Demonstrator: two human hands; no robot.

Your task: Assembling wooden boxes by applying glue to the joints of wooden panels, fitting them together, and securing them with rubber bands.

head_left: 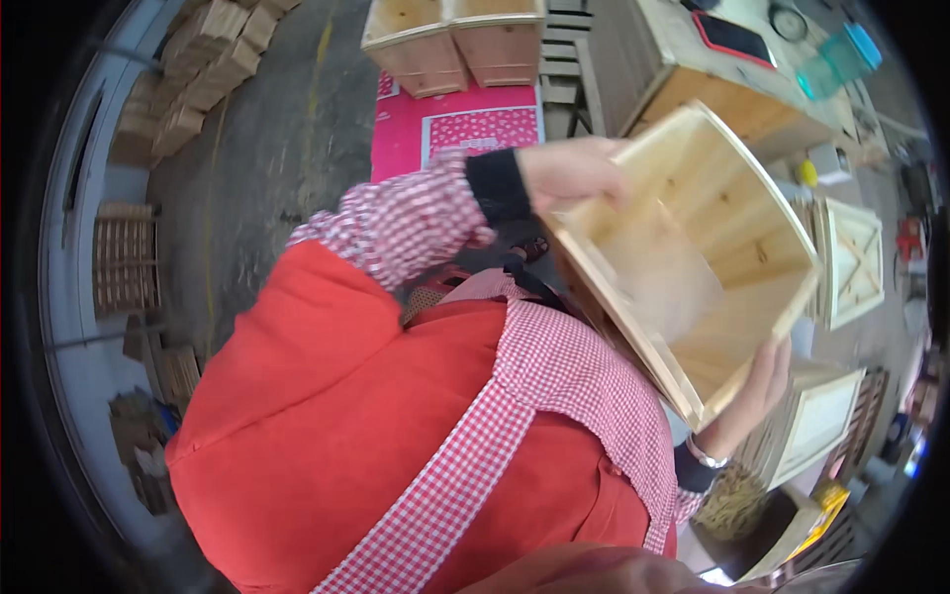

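Note:
An unpainted wooden box (762,233) is tilted in front of me, its open top facing me. My left hand (584,173) grips its rim at the upper left, fingers curled at the edge. At the lower right corner, my right hand (757,391) wraps round the outside of the box, most of its palm hidden behind the wall. Inside lies a pale, blurred patch (663,277); what it is I cannot make out. Checked sleeve covers and dark cuffs show on my arms.
Two similar wooden boxes (421,71) stand on a pink printed sheet (539,104) ahead. A workbench at upper right bears a phone (734,38) and a teal bottle (839,61). Wooden panels (853,262) lean at right. Stacked wood pieces (203,59) stand far left.

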